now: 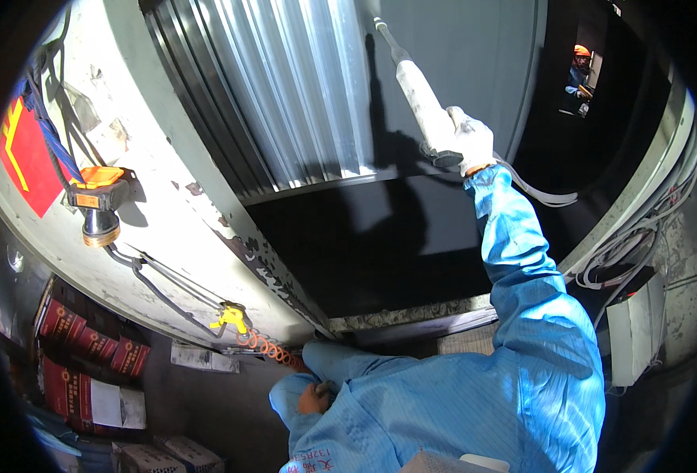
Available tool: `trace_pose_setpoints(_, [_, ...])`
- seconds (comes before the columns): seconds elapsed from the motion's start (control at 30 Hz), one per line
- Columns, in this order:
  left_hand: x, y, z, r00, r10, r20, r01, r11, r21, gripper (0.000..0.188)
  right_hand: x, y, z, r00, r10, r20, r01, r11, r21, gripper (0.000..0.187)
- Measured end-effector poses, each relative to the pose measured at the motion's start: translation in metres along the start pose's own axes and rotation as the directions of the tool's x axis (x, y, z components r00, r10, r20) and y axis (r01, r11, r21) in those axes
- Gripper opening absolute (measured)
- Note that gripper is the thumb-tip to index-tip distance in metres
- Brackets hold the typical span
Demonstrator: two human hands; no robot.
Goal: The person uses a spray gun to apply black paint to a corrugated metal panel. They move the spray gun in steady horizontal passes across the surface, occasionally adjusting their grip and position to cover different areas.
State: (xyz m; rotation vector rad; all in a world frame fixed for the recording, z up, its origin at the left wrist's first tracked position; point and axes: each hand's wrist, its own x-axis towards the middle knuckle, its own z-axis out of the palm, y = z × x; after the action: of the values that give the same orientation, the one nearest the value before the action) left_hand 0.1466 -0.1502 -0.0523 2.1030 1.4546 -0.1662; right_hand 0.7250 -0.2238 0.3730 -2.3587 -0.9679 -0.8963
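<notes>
Several printed red cartons (66,388), contents hidden, lie left of the curled left hand (312,400); whether it grips anything, I cannot tell. Gloved, the right hand (473,140) wraps the rear of a long white tool (421,96) reaching forward from it, and red lettering (315,456) marks the blue jacket (443,394) below the left hand.

Red characters and digits (314,459) mark the blue garment (451,402); pale print (71,400) the red cartons (53,378); yellow strokes (13,162) the red sheet (39,165).
</notes>
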Motion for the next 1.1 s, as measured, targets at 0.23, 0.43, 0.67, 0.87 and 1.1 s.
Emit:
trace_pose_setpoints(0.23, [-0.005, 0.004, -0.011, 0.999, 0.040, 0.034, -0.037, 0.996, -0.075, 0.039, 0.045, -0.005, -0.021, 0.999, 0.017, -0.047, -0.016, 1.000, 0.022, 0.039])
trace_pose_setpoints(0.43, [-0.003, 0.004, -0.006, 0.998, 0.046, -0.033, -0.050, 0.992, -0.112, 0.037, 0.096, -0.008, -0.035, 0.982, -0.007, -0.188, 0.006, 1.000, -0.002, 0.031])
trace_pose_setpoints(0.67, [0.012, -0.013, 0.022, 0.997, 0.021, -0.069, -0.021, 1.000, 0.008, 0.036, 0.167, -0.025, -0.064, 0.944, -0.017, -0.331, 0.027, 0.999, 0.024, 0.033])
trace_pose_setpoints(0.87, [0.021, -0.016, 0.020, 0.999, 0.012, 0.031, -0.012, 1.000, 0.017, 0.043, 0.229, -0.046, -0.071, 0.900, -0.003, -0.437, 0.131, 0.956, 0.263, 0.034])
trace_pose_setpoints(1.1, [0.021, -0.022, 0.010, 0.993, 0.079, 0.086, -0.073, 0.995, -0.074, 0.047, 0.251, -0.059, -0.053, 0.871, 0.094, -0.482, 0.146, 0.888, 0.436, 0.039])
